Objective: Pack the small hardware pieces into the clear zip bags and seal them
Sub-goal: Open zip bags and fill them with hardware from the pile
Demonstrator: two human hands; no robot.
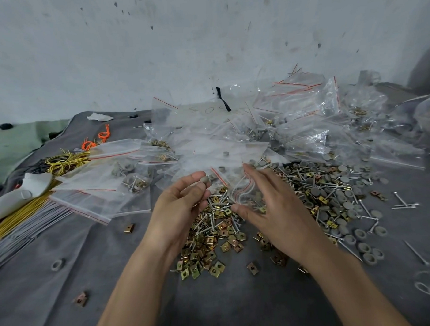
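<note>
On grey cloth (pixel 67 290), left fingers (pixel 195 189) pinch a cap (pixel 204 179); right fingers (pixel 253 174) grip a bag (pixel 241 187), contents blurred.

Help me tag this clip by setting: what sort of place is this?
Probably an informal hand-packing bench: heaps of clear zip bags, loose brass clips and screws on a grey cloth, scuffed wall.

Left hand (pixel 179 208) pinches cap (pixel 204 180), right hand (pixel 266 209) holds bag (pixel 244 191).
</note>
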